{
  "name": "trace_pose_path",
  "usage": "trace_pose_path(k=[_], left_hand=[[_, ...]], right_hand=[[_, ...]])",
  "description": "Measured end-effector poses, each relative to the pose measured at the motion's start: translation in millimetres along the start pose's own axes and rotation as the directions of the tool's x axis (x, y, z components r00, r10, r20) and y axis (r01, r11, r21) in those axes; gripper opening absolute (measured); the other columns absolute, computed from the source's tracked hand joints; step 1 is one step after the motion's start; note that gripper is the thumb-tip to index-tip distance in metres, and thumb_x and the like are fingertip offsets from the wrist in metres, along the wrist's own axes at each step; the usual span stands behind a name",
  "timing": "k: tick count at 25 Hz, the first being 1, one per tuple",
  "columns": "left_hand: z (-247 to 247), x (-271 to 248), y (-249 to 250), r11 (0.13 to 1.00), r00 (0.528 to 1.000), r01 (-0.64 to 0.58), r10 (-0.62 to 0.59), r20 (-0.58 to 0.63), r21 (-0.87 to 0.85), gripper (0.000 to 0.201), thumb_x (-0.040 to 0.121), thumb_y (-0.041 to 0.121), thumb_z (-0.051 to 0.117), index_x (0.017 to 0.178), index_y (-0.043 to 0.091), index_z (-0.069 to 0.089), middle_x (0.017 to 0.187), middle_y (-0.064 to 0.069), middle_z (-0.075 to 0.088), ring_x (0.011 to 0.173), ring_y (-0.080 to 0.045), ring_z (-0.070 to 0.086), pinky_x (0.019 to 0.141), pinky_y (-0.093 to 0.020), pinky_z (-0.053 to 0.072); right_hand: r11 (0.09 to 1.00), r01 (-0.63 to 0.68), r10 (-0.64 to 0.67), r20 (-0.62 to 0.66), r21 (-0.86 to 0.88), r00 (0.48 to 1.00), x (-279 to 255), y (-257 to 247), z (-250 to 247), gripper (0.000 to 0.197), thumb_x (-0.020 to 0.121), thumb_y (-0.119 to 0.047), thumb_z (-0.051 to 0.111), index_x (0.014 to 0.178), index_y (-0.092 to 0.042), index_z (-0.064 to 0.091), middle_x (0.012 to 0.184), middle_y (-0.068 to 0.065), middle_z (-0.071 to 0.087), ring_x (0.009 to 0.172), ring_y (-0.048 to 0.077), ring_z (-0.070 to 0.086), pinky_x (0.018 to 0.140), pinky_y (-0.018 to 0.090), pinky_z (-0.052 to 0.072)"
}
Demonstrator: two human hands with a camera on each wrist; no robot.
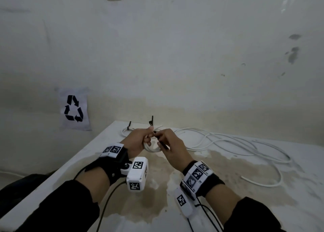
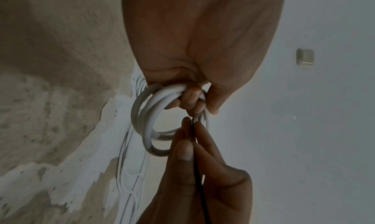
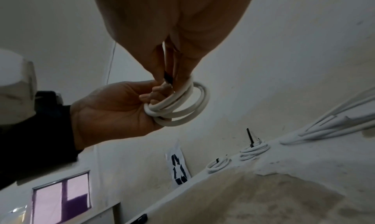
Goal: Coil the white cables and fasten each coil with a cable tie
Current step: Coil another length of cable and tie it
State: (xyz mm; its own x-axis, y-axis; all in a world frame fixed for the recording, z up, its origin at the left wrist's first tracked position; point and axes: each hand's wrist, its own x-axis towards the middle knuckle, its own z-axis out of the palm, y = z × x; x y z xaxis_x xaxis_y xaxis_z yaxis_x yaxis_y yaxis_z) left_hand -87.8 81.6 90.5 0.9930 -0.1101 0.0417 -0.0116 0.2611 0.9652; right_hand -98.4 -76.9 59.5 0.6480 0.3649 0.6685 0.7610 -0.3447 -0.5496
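My left hand (image 1: 146, 138) (image 2: 192, 99) (image 3: 150, 95) grips a small white cable coil (image 1: 152, 148) (image 2: 150, 123) (image 3: 182, 105) above the table, fingers curled through its loops. My right hand (image 1: 162, 138) (image 2: 190, 139) (image 3: 170, 73) pinches a thin black cable tie (image 1: 162, 142) (image 2: 198, 171) (image 3: 168, 79) right against the coil. Two tied coils lie at the table's far edge, one (image 1: 127, 131) (image 3: 218, 164) at the left and another (image 1: 156, 126) (image 3: 253, 150) beside it, each with a black tie end sticking up.
Loose white cables (image 1: 236, 147) (image 3: 328, 124) sprawl over the right half of the stained white table (image 1: 157, 193). A recycling-sign paper (image 1: 74, 109) hangs on the wall at the left. The table's left edge runs diagonally under my left forearm.
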Motion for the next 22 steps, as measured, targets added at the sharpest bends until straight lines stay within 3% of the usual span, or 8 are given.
trace_pose_path(k=[2,4,6,8,12,17,20,22], left_hand=[[9.3,4.3,-2.8,1.000,1.000,0.011,-0.011,0.002,0.022,0.014,0.099,0.017,0.043,0.094,0.006,0.051,0.056,0.005,0.044,0.039,-0.003,0.032,0.044,-0.017,0.036],[18.0,8.8,-6.4,0.992,1.000,0.010,-0.008,-0.012,0.125,0.013,0.099,0.017,0.044,0.090,0.011,0.050,0.063,0.002,0.043,0.046,-0.007,0.031,0.050,-0.021,0.034],[27.7,13.7,-10.3,0.968,0.999,-0.025,0.032,-0.025,0.248,0.012,0.099,0.018,0.045,0.090,0.012,0.050,0.067,0.000,0.043,0.051,-0.010,0.031,0.055,-0.024,0.032],[37.7,17.3,-12.6,0.920,0.993,-0.099,0.118,-0.025,0.380,0.011,0.098,0.018,0.047,0.089,0.012,0.050,0.068,-0.003,0.045,0.055,-0.014,0.034,0.056,-0.026,0.031],[51.3,21.1,-17.5,0.851,0.974,-0.209,0.228,0.020,0.482,0.011,0.097,0.016,0.049,0.086,0.013,0.047,0.065,-0.002,0.046,0.053,-0.013,0.034,0.053,-0.026,0.028],[58.9,26.7,-24.7,0.819,0.974,-0.181,0.225,-0.014,0.545,0.016,0.095,0.023,0.053,0.084,0.016,0.045,0.064,0.000,0.048,0.053,-0.015,0.037,0.054,-0.027,0.032],[61.8,28.1,-21.4,0.897,0.990,-0.092,0.127,-0.053,0.432,0.022,0.097,0.020,0.050,0.077,0.011,0.046,0.062,-0.003,0.045,0.042,-0.008,0.037,0.049,-0.023,0.034],[61.7,26.9,-19.5,0.970,1.000,-0.023,0.026,-0.011,0.243,0.022,0.098,0.018,0.048,0.078,0.009,0.051,0.057,0.000,0.044,0.037,-0.004,0.032,0.044,-0.020,0.034]], right_hand=[[0.994,-0.076,0.077,-0.010,0.078,0.997,-1.8,2.1,-11.3,0.012,0.090,-0.004,0.057,0.083,-0.012,0.051,0.105,0.006,0.065,0.095,0.017,0.062,0.084,0.031,0.054],[0.947,-0.194,0.210,-0.034,0.257,0.977,-0.7,3.3,-23.1,0.014,0.089,-0.005,0.060,0.082,-0.014,0.053,0.100,0.008,0.070,0.092,0.016,0.068,0.084,0.032,0.056],[0.879,-0.250,0.292,-0.046,0.405,0.955,1.4,6.0,-36.7,0.011,0.091,-0.007,0.059,0.084,0.000,0.053,0.096,0.013,0.071,0.083,0.024,0.070,0.081,0.039,0.057],[0.860,-0.264,0.323,-0.066,0.437,0.944,1.6,10.9,-46.5,0.016,0.092,-0.006,0.056,0.085,0.008,0.051,0.093,0.014,0.071,0.080,0.025,0.069,0.080,0.039,0.057],[0.860,-0.263,0.341,-0.110,0.436,0.934,-5.5,16.1,-52.7,0.014,0.092,-0.006,0.056,0.086,0.005,0.049,0.090,0.013,0.070,0.080,0.025,0.068,0.078,0.035,0.057],[0.858,-0.280,0.397,-0.209,0.431,0.894,-9.6,21.3,-56.8,0.009,0.095,-0.005,0.050,0.089,-0.007,0.057,0.086,0.008,0.069,0.074,0.017,0.066,0.072,0.027,0.053],[0.933,-0.281,0.325,-0.187,0.226,0.927,-9.8,18.4,-62.8,0.004,0.090,-0.011,0.061,0.087,-0.009,0.062,0.079,-0.003,0.069,0.076,0.010,0.065,0.072,0.018,0.050],[0.957,-0.263,0.284,-0.209,0.122,0.936,-7.7,13.0,-63.2,0.007,0.087,-0.014,0.065,0.083,-0.010,0.061,0.075,-0.007,0.068,0.072,0.005,0.065,0.068,0.014,0.049]])
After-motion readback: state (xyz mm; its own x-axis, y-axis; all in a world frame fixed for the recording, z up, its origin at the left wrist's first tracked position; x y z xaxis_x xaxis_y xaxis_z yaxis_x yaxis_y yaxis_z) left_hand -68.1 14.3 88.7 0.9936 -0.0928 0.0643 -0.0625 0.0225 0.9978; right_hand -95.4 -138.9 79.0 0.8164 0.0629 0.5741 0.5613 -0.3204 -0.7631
